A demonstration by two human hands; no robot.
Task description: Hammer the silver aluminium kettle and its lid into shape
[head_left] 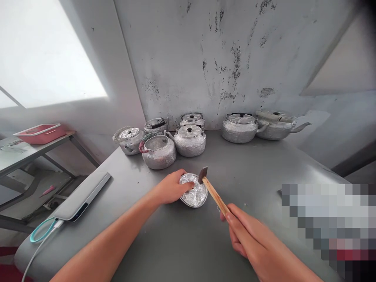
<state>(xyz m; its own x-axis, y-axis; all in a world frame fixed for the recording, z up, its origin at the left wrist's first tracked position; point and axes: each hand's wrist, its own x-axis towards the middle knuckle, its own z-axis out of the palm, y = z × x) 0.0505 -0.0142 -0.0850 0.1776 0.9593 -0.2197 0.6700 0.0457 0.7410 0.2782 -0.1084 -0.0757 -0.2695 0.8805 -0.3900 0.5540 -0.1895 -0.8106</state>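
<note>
My left hand (173, 187) grips a dented, silvery kettle lid (196, 196) by its left side, the thumb lying across the top near the centre. The lid's rim is bent out of round. In my right hand (242, 231) is a hammer (216, 196), its pale wooden handle wrapped by my fingers. The dark metal hammer head is at the lid's upper right edge; whether it touches the lid I cannot tell. Just behind the lid stands an open kettle (160, 154) with a red and green wrapped handle.
Several battered kettles line the back of the grey table (164, 243), among them a lidded kettle (190, 145) and a long-spouted kettle (274, 129) at right. A power bank (84, 197) with a cable lies left. A pink basket (42, 135) sits on a side table. Blurred blocks cover the right edge.
</note>
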